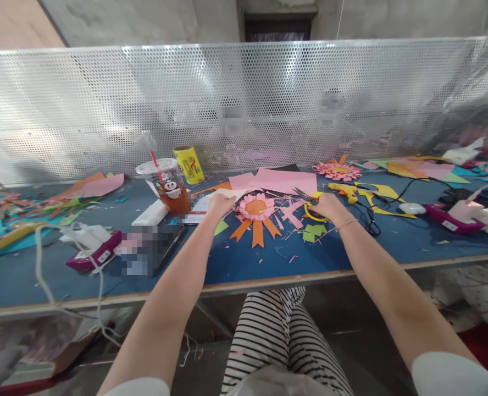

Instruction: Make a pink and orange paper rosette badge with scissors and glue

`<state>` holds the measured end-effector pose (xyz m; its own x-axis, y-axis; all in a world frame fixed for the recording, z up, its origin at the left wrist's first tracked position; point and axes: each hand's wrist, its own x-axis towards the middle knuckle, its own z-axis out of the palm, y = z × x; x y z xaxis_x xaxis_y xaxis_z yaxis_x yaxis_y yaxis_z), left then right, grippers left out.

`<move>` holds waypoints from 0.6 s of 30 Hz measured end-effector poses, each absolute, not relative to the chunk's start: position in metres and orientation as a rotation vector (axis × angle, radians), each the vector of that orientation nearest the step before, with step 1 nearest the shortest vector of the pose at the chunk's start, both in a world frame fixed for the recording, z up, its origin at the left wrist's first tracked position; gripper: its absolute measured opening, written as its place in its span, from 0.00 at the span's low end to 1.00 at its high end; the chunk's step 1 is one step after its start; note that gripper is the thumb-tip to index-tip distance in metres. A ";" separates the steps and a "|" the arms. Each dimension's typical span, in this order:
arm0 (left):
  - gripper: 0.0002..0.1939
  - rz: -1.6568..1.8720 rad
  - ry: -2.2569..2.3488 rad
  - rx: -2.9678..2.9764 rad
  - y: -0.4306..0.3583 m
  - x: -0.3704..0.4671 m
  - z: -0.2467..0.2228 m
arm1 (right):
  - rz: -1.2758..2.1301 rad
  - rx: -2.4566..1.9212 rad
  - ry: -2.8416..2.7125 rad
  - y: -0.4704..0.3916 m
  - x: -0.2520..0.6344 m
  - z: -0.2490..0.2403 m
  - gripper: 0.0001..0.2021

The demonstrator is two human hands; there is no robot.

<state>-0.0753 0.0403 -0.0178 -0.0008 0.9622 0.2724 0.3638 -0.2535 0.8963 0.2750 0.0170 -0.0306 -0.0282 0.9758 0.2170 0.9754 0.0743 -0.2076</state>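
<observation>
My right hand [326,208] is closed on a pair of scissors [300,193] with yellow handles, the blades pointing left. On the left, my left hand [222,205] pinches the edge of a pale sheet of paper [236,193]. Between the two hands lies a paper rosette [255,208] with an orange centre, a pink fringed rim and orange ribbon tails. Pink paper strips [290,213] and green paper pieces [313,233] lie near the scissors. Behind the rosette is a larger pink sheet [287,180].
A drink cup [173,192] with a red straw, a yellow can [188,165] and a phone [165,250] stand or lie on the left. A yellow glue gun [345,191] and purple power strips [450,220] with cables lie about. Perforated metal sheeting [269,99] rises behind the table.
</observation>
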 end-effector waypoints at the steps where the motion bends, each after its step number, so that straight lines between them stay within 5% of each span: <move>1: 0.15 1.249 1.420 1.704 0.037 -0.069 -0.018 | -0.016 -1.950 -2.058 0.017 0.275 -0.030 0.16; 9: 0.07 0.817 1.430 2.578 0.018 -0.012 -0.027 | -0.098 -1.930 -2.108 0.017 0.274 -0.028 0.16; 18: 0.08 0.866 1.541 2.536 0.022 -0.016 -0.032 | -0.054 -1.793 -1.999 0.016 0.272 -0.023 0.09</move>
